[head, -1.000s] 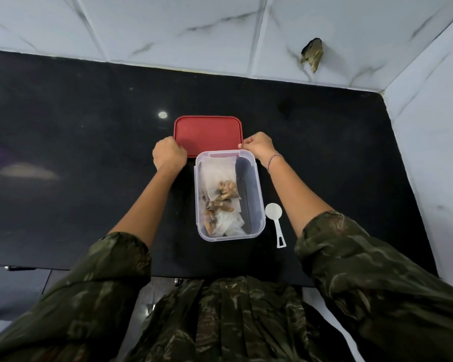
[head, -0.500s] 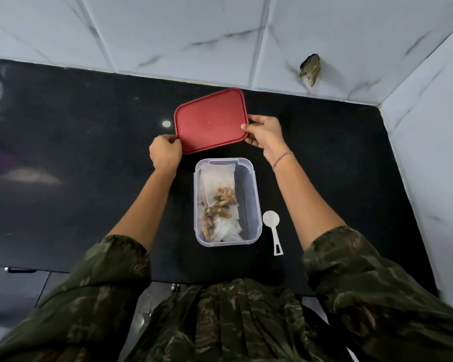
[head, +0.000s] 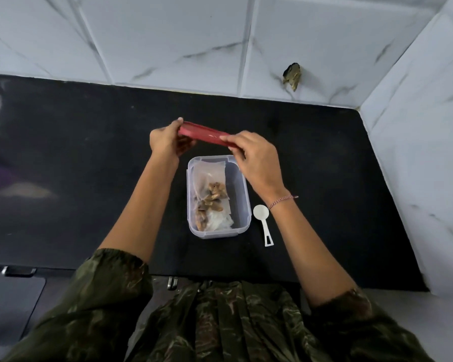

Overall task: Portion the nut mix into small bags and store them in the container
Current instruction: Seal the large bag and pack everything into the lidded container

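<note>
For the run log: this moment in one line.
left hand, right hand grip red lid; container open, nut bags inside; scoop beside container

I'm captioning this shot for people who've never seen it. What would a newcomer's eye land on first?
The red lid stands out. It is held nearly edge-on in the air by the left hand and the right hand, above the far end of the clear container. Small bags of nuts lie inside the container. A white scoop rests on the black counter to its right.
</note>
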The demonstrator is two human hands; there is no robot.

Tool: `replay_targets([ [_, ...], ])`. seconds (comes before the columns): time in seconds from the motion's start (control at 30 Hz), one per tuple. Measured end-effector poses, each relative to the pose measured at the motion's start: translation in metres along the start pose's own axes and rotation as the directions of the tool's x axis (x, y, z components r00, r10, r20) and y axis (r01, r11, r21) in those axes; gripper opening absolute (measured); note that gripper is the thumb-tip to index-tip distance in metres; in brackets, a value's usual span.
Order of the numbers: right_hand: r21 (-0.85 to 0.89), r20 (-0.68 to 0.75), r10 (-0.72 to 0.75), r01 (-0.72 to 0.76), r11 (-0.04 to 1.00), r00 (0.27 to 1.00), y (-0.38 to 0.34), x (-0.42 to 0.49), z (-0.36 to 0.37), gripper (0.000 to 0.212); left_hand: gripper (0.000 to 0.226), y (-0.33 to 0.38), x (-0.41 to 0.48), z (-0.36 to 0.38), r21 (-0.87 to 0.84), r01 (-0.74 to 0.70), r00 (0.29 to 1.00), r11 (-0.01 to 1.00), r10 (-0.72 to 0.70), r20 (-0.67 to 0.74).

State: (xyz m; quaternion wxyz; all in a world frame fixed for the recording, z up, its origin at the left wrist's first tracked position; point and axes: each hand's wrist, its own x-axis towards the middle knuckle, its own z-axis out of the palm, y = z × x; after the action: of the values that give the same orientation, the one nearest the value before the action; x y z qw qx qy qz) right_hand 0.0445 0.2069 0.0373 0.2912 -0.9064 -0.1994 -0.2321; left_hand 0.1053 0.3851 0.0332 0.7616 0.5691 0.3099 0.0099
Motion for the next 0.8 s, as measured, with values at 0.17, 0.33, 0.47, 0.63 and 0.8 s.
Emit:
replay_targets([
  [0.17,0.154,0.019,0.053,-0.055,0.986,0.998,-0.003,-0.028,-0.01,0.024,0.023,-0.015,-0.006,-0.014,0.158,-0.071,0.997,0.985,0.075,-0.018],
  [0.33,0.286,0.113,0.543,-0.551,0.784,0.832,-0.003,-0.04,-0.013,0.043,0.029,-0.026,-0.03,-0.02,0.157,-0.114,0.993,0.981,0.119,-0.021],
  [0.47,0.447,0.31,0.663,-0.72,0.531,0.681,-0.004,-0.048,-0.022,0.039,0.034,-0.037,-0.046,-0.027,0.202,-0.152,0.988,0.967,0.152,0.014],
  [0.63,0.395,0.326,0.685,-0.752,0.527,0.652,-0.007,-0.063,-0.025,0.039,0.033,-0.051,-0.066,-0.043,0.38,-0.235,0.97,0.895,0.241,0.032],
  [0.8,0.353,0.316,0.689,-0.755,0.553,0.652,-0.015,-0.078,-0.022,0.04,0.04,-0.066,-0.085,-0.053,0.551,-0.323,0.935,0.77,0.35,0.059],
])
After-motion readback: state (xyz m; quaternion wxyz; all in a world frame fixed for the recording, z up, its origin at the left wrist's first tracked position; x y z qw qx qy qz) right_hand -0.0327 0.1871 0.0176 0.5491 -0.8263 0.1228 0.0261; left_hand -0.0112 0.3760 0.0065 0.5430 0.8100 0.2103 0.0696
